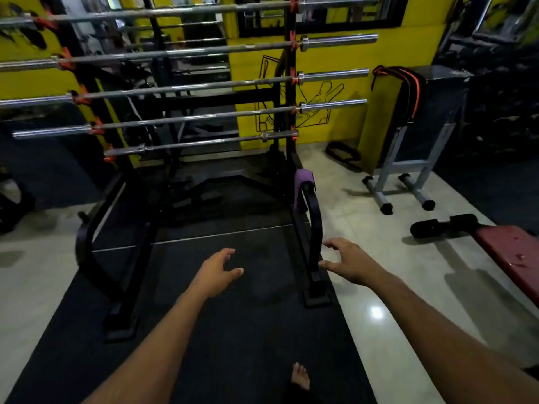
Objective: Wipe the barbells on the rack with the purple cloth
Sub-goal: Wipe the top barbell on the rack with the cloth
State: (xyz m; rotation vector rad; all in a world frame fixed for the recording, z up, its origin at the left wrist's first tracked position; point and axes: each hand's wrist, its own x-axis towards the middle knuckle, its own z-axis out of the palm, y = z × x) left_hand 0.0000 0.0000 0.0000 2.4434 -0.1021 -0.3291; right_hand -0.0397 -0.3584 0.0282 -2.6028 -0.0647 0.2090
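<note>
My left hand [217,272] and right hand [348,262] reach forward, each grip loosely spread and holding nothing. The small purple cloth [302,188] hangs over the curved black steel foot of the barbell rack [313,217], at about one o'clock from my right hand and apart from it. The long chrome barbells [186,86] lie in tiers at twelve o'clock, untouched. I judge the risks plain: a hasty grab could drop the cloth onto the dark rubber floor mat [248,330], and my bare foot [300,376] stands near the rack's base. I can read no writing or brand.
</note>
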